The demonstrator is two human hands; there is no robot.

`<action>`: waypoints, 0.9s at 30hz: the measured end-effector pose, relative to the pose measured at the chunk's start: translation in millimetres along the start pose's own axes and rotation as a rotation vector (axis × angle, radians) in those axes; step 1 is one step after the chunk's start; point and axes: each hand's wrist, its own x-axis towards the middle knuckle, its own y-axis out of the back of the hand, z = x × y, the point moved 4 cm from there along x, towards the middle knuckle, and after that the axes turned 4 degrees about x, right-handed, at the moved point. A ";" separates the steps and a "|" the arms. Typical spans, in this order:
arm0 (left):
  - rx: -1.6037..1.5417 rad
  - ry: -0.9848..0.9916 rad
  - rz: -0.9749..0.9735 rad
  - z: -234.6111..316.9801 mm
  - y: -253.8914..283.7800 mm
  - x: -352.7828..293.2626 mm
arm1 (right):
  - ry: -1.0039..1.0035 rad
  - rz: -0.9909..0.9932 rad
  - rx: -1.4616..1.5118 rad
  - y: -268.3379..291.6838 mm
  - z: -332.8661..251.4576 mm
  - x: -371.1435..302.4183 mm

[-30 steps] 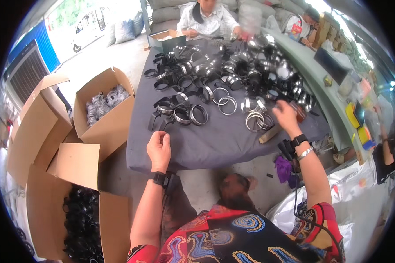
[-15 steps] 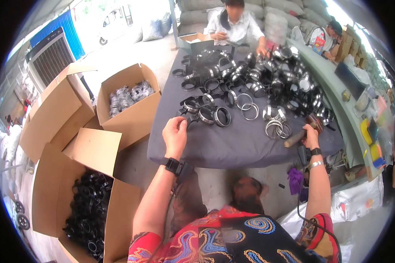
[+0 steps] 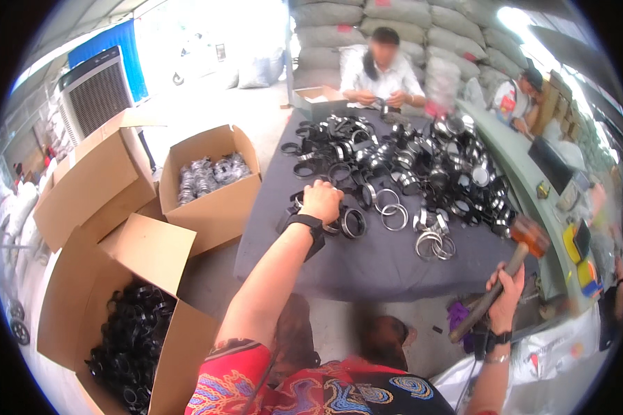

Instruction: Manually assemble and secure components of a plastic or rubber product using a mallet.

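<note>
Your right hand (image 3: 509,292) has raised the hammer (image 3: 517,260), fingers clenched; left hand (image 3: 320,202) fingers unclear. Cartons (image 3: 180,366) hold black rings (image 3: 131,346), wrapped pieces (image 3: 211,176).

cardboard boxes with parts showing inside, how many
2: lower-left box holding black rings; upper box, left of the table, holding silvery parts. Insides of other boxes are unclear, so more may hide.

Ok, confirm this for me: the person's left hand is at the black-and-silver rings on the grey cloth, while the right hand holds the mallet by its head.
One part is wrong: the head camera view shows the right hand holding the mallet by its handle, not its head. The left hand is indeed at the black-and-silver rings on the grey cloth.
</note>
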 end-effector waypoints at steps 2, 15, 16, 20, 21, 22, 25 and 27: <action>-0.076 -0.041 0.011 -0.6 -1.5 2.4 | -0.043 -0.036 0.007 0.4 5.3 -17.1; -0.868 -0.096 0.264 23.7 59.9 -86.3 | 0.051 -0.161 -0.146 -44.0 19.4 -11.3; -1.061 -0.027 0.208 33.2 43.2 -101.2 | 0.032 -0.160 -0.191 -48.1 12.5 -16.0; -1.414 0.377 0.063 39.2 10.7 -176.4 | -0.183 -0.257 -0.165 -80.6 26.9 -17.6; -1.562 0.420 0.070 35.3 -13.4 -194.3 | -0.251 -0.373 -0.150 -101.4 30.5 -21.1; -1.637 0.482 0.134 33.1 -36.6 -209.6 | -0.251 -0.450 -0.124 -120.7 34.7 -27.5; -1.741 0.610 0.188 32.0 -65.1 -233.6 | -0.385 -0.523 -0.079 -133.2 48.2 -42.6; -1.783 0.600 0.233 38.8 -68.0 -232.8 | -0.430 -0.538 -0.090 -123.0 56.7 -47.7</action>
